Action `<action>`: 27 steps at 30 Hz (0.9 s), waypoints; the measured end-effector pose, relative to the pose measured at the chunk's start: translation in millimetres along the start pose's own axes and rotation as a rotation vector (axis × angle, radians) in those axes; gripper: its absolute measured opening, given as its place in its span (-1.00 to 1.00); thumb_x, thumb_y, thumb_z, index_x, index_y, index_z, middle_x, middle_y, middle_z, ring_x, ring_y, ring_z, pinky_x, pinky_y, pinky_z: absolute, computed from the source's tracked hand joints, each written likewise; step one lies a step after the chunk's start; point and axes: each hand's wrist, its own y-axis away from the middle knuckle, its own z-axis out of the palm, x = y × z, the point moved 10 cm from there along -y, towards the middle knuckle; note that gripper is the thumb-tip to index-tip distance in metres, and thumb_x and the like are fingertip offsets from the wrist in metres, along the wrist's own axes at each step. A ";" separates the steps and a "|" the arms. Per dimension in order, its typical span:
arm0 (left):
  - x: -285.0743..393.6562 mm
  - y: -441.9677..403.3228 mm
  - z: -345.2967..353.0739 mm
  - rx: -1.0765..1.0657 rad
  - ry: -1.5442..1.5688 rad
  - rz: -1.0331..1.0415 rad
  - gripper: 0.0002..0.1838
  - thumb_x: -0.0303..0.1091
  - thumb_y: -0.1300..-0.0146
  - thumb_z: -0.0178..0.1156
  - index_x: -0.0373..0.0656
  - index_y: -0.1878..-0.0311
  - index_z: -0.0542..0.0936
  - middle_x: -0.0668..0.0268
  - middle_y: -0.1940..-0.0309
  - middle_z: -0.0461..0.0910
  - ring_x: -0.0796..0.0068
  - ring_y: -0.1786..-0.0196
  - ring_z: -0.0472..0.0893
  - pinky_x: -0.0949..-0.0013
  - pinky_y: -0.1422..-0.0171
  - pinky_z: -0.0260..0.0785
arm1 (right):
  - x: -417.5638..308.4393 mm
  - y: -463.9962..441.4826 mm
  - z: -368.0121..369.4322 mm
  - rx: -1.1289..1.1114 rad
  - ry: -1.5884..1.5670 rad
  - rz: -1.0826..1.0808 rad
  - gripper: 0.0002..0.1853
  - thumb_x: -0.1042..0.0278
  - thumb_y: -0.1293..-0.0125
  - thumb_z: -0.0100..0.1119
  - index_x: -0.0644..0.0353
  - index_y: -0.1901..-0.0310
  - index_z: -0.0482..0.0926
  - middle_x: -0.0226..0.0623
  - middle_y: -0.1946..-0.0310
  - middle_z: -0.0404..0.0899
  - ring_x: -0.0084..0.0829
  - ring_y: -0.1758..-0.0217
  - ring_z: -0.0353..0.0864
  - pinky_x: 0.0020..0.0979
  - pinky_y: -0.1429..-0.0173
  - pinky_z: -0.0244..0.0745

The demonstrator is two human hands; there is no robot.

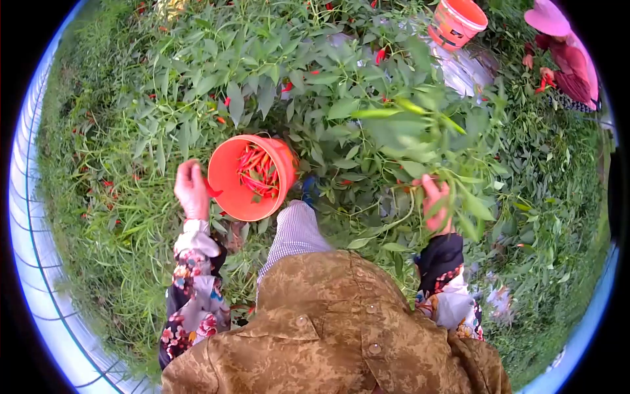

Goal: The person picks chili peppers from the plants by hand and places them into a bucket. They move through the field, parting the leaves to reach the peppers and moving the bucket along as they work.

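My left hand (191, 188) is at the left rim of an orange-red bucket (226, 177), fingers closed. A red chili pepper (213, 189) sticks out from it toward the bucket mouth. The bucket is tilted toward me, with many red chili peppers (260, 172) and a few bits of leaf inside. Over on the right, my right hand (436, 203) has its fingers curled round a branch of a chili plant (420, 141). Leaves cover part of that hand. The branch is blurred and bears long green chili peppers (377, 113).
Dense chili plants (216, 65) with scattered red peppers surround me. Another orange-red bucket (457, 25) stands at the far right, near pale ground sheeting (459, 69). Beyond it, a person in a pink hat (548, 18) holds red peppers. My leg (296, 230) is beside the near bucket.
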 end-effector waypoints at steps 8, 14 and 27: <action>-120.4 39.7 39.0 -0.242 -0.840 -0.037 -0.81 -0.41 -0.16 0.14 -0.15 0.15 0.57 0.13 0.26 0.61 0.07 0.19 0.61 0.15 0.11 0.46 | 37.7 -14.9 -55.8 0.143 -0.535 0.272 -0.83 0.28 -0.27 0.22 0.15 0.22 0.51 -0.23 0.26 0.59 -0.35 0.12 0.57 -0.34 0.01 0.48; -61.0 66.6 145.8 -0.566 -0.674 0.159 -0.78 -0.39 -0.16 0.16 -0.16 0.11 0.58 0.14 0.20 0.59 0.11 0.12 0.59 0.18 0.05 0.45 | 20.0 8.6 -37.8 0.055 -0.458 0.256 -0.79 0.30 -0.27 0.21 0.19 0.13 0.50 -0.20 0.21 0.60 -0.35 0.12 0.57 -0.35 0.04 0.48; -10.5 151.2 378.2 -0.873 -0.008 -0.231 -0.15 -0.22 -0.06 0.31 -0.30 -0.36 0.13 -0.13 -0.27 0.28 0.04 -0.30 0.34 0.22 -0.36 0.19 | 12.1 -1.3 -27.0 0.109 -0.304 0.165 -0.80 0.36 -0.25 0.22 0.19 0.13 0.50 -0.23 0.26 0.60 -0.35 0.18 0.59 -0.34 0.11 0.47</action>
